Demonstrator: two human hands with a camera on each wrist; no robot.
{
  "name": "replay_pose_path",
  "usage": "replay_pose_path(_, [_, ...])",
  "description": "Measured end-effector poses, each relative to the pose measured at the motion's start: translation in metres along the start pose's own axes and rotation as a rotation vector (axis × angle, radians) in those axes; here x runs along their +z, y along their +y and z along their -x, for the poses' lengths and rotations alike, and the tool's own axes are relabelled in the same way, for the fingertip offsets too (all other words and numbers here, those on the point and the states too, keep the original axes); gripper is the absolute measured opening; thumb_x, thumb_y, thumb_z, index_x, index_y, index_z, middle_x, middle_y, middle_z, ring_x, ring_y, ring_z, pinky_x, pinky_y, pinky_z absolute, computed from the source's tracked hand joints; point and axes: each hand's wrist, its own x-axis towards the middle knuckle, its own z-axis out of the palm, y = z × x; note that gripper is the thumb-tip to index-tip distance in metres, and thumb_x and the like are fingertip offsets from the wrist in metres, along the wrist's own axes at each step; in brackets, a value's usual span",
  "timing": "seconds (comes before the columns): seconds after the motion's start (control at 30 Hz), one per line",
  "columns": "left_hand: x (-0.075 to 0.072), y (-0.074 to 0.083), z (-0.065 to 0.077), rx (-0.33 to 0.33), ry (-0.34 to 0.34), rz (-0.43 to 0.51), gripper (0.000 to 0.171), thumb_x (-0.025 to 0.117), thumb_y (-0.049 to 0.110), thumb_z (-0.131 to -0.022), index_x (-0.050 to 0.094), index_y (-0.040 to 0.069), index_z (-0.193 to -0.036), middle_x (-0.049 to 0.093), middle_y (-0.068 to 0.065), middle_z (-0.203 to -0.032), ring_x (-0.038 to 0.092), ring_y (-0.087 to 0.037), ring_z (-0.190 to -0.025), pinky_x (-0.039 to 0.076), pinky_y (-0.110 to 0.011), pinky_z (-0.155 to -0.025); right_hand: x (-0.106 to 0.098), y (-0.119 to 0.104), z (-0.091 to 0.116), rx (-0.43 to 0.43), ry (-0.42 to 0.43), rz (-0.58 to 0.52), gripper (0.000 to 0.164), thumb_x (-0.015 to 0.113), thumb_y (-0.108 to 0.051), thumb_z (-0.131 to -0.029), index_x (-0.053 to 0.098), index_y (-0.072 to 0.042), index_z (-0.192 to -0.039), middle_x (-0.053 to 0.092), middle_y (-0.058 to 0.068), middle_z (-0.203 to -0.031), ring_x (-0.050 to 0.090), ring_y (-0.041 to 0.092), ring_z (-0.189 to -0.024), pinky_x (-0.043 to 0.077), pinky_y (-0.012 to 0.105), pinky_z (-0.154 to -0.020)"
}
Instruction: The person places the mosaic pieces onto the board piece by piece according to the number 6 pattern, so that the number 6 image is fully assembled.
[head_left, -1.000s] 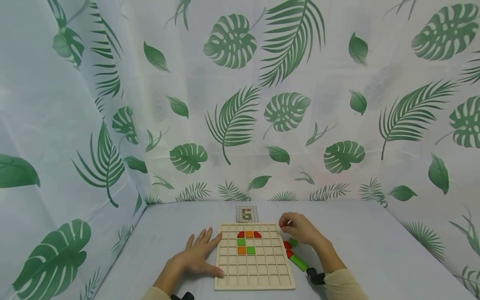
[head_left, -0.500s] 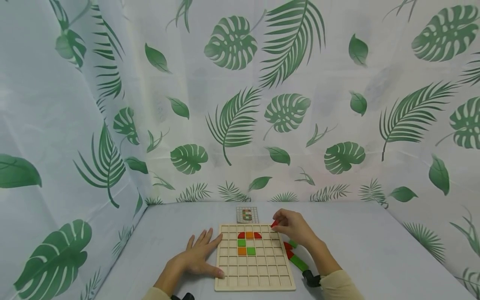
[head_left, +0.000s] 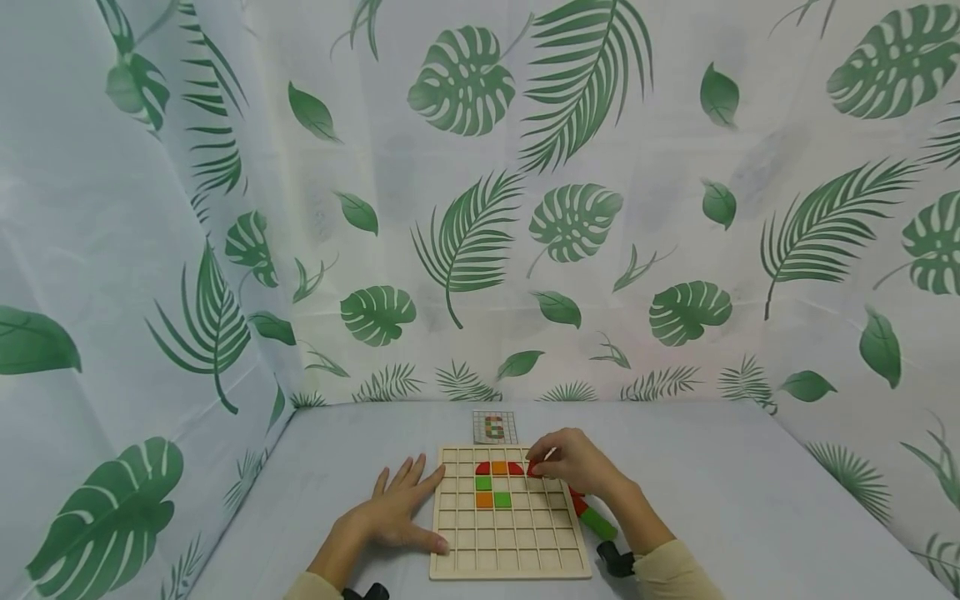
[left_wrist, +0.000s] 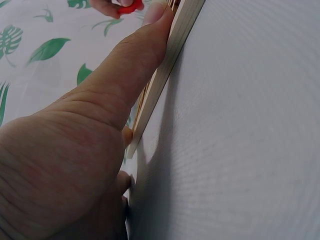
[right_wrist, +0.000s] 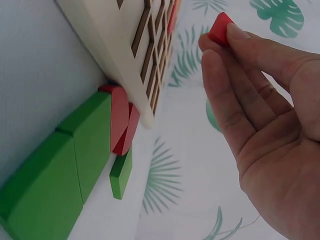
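A square wooden grid board [head_left: 465, 542] lies on the table. My left hand [head_left: 393, 510] rests at its left edge with spread fingers, the thumb over the rim. Above the board's upper right part, my right hand [head_left: 576, 462] pinches a small red block [right_wrist: 220, 30] between thumb and fingertips. Set into the grid are two red rounded-corner pieces, such as this red piece [head_left: 483, 469], with an orange square [head_left: 498, 468] between them. Below sit a green square [head_left: 483, 483], another orange square [head_left: 484, 500] and another green square [head_left: 502, 500].
Along the board's right side lie loose green blocks [right_wrist: 42, 180], red blocks [right_wrist: 119, 115] and a smaller green block [right_wrist: 121, 175]. Behind the board is a small pattern card [head_left: 494, 427]. A leaf-printed curtain [head_left: 480, 250] encloses the table.
My right hand has moved left from beyond the board's upper right corner to over the grid, carrying the red block. The left hand has stayed in place.
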Motion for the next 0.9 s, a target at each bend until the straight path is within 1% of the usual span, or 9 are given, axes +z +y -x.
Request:
replay_pose_path(0.03, [0.000, 0.000, 0.000, 0.000, 0.000, 0.001, 0.121, 0.081, 0.076, -0.070, 0.029, 0.022, -0.166, 0.011, -0.021, -0.174, 0.005, -0.043, -0.162, -0.001, -0.075, -0.123, 0.001, -0.001, 0.000, -0.006, -0.006, 0.002, 0.014, 0.076, -0.002, -0.092, 0.079, -0.003, -0.106, 0.076, 0.003, -0.096, 0.073, 0.015, -0.079, 0.060, 0.023, -0.068])
replay_pose_path(0.17, [-0.001, 0.001, 0.001, 0.003, 0.001, 0.006, 0.121, 0.081, 0.075, -0.070, 0.030, 0.021, -0.166, 0.011, -0.021, -0.174, 0.005, -0.043, -0.162, -0.001, -0.075, -0.123, 0.005, -0.003, -0.001, 0.003, -0.021, 0.032, 0.013, 0.078, -0.005, -0.091, 0.080, -0.005, -0.105, 0.076, -0.001, -0.092, 0.071, 0.012, -0.077, 0.059, 0.023, -0.068])
replay_pose_path(0.27, [-0.001, 0.001, 0.001, 0.004, 0.000, 0.009, 0.121, 0.082, 0.075, -0.070, 0.030, 0.021, -0.166, 0.011, -0.021, -0.174, 0.005, -0.043, -0.162, -0.001, -0.075, -0.123, 0.009, -0.003, -0.003, 0.020, -0.031, 0.051, 0.011, 0.079, -0.007, -0.091, 0.081, -0.009, -0.102, 0.076, -0.005, -0.091, 0.068, 0.009, -0.078, 0.058, 0.023, -0.071])
replay_pose_path(0.4, [-0.001, 0.002, 0.001, 0.004, -0.001, 0.011, 0.121, 0.082, 0.075, -0.071, 0.030, 0.021, -0.165, 0.011, -0.021, -0.174, 0.005, -0.043, -0.162, -0.001, -0.075, -0.123, 0.013, -0.004, -0.006, 0.030, -0.050, 0.051, 0.009, 0.079, -0.007, -0.091, 0.081, -0.011, -0.098, 0.076, -0.009, -0.092, 0.068, 0.007, -0.082, 0.058, 0.024, -0.075])
replay_pose_path(0.57, [-0.001, 0.001, 0.001, 0.006, 0.001, 0.018, 0.121, 0.082, 0.075, -0.070, 0.030, 0.021, -0.165, 0.011, -0.021, -0.174, 0.005, -0.043, -0.162, -0.002, -0.075, -0.123, 0.015, -0.005, -0.006, 0.010, -0.072, 0.057, 0.006, 0.080, -0.008, -0.091, 0.081, -0.012, -0.095, 0.075, -0.011, -0.087, 0.067, 0.007, -0.078, 0.057, 0.024, -0.072])
replay_pose_path(0.7, [0.000, 0.001, 0.001, 0.005, 0.001, 0.014, 0.121, 0.082, 0.075, -0.070, 0.030, 0.021, -0.165, 0.011, -0.021, -0.174, 0.004, -0.043, -0.162, -0.002, -0.075, -0.123, 0.017, -0.007, -0.007, -0.020, -0.091, 0.067, 0.005, 0.082, -0.009, -0.089, 0.080, -0.013, -0.091, 0.075, -0.009, -0.087, 0.066, 0.006, -0.078, 0.057, 0.022, -0.072])
replay_pose_path(0.8, [0.000, 0.000, 0.001, 0.004, 0.001, 0.011, 0.121, 0.082, 0.075, -0.070, 0.030, 0.021, -0.165, 0.011, -0.021, -0.174, 0.005, -0.043, -0.162, -0.002, -0.075, -0.123, 0.019, -0.009, -0.007, -0.043, -0.115, 0.049, 0.007, 0.081, -0.005, -0.088, 0.079, -0.011, -0.090, 0.077, -0.004, -0.090, 0.068, 0.005, -0.081, 0.058, 0.022, -0.073])
replay_pose_path(0.9, [0.000, 0.001, 0.000, 0.004, -0.002, 0.014, 0.121, 0.081, 0.075, -0.070, 0.030, 0.021, -0.166, 0.010, -0.021, -0.174, 0.004, -0.043, -0.162, -0.002, -0.075, -0.123, 0.021, -0.009, -0.007, -0.051, -0.131, 0.049, 0.010, 0.081, -0.002, -0.088, 0.079, -0.012, -0.089, 0.077, -0.003, -0.090, 0.068, 0.004, -0.079, 0.058, 0.022, -0.072])
